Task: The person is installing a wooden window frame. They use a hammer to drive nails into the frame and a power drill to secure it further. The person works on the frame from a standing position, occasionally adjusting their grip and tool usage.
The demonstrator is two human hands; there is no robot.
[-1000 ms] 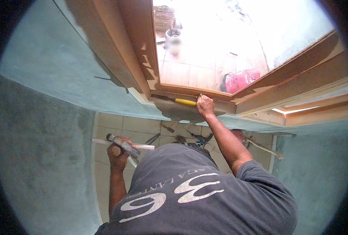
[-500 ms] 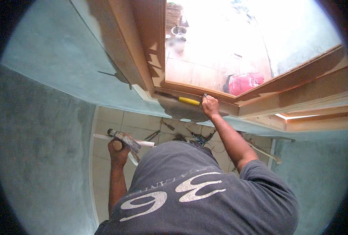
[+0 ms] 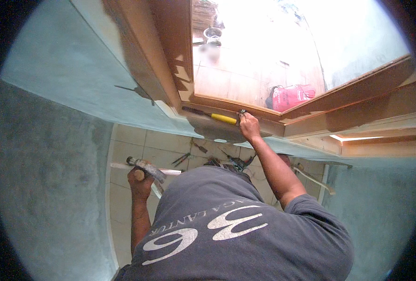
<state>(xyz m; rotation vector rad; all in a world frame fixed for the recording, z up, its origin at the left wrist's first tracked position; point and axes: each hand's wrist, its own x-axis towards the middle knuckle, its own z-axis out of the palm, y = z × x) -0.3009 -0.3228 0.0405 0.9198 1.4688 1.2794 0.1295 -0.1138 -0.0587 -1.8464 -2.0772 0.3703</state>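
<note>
My left hand (image 3: 141,186) is low on the left, closed around a hammer (image 3: 151,169) with a metal head and a wooden handle end showing. Farther forward, my right hand (image 3: 249,126) rests at the wooden window frame (image 3: 269,122), its fingers pinched on a small dark metal piece (image 3: 242,112) too small to name. Right beside those fingers, a yellow-handled chisel (image 3: 223,118) lies along the sill with its dark blade pointing left. Shade hides part of the blade's outline.
Pliers (image 3: 181,159), a small scraper-like tool (image 3: 199,147) and a power tool with a cord (image 3: 240,162) lie on the tiled floor. A pale strip (image 3: 171,172) sits near the hammer. Beyond the frame are a red bag (image 3: 290,97) and a bucket (image 3: 212,33).
The view has shifted slightly, so more of the pliers shows. Both hands keep their grips, and the chisel stays on the sill.
</note>
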